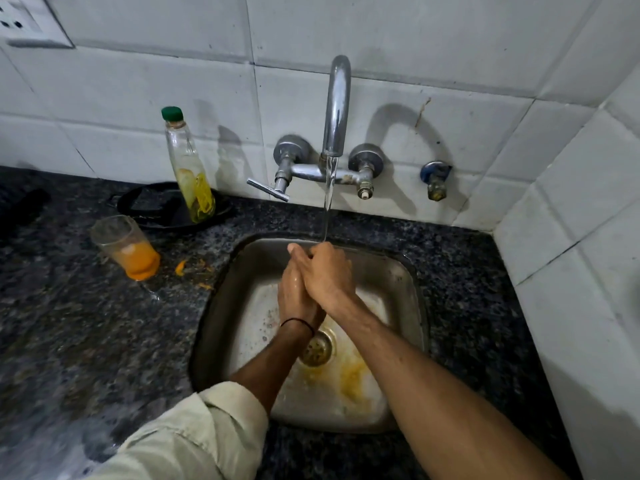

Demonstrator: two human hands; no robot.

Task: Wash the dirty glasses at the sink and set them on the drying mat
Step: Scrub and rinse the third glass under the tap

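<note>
Hands meet palm to palm over the sink (408, 271), holding no glass. The left hand (294, 296) lies underneath with its fingers stretched forward and wet. The right hand (329, 275) is laid flat against it from the right side. Its fingertips sit at the tips of the left fingers, and how far they curl there cannot be made out. A thin stream of water (329, 188) falls from the tap (337, 105) onto the fingertips of both hands. Both palms are hidden where they press together.

A dirty glass (126, 247) with orange dregs stands on the worktop (86, 323), well to the left of the hands and outside the sink. Orange scraps (180, 268) lie between it and the sink rim. Beyond the glass, left of the tap, stands a clear bottle (188, 168) with a green cap, in front of a dark round dish (156, 206) that is hard to identify. Below the wrists, the drain (317, 348) is partly covered by the left wrist, which wears a black thread (299, 322). Yellow residue (349, 375) stains the basin nearby. A pale sleeve (194, 434) is cut off at the bottom edge.
</note>
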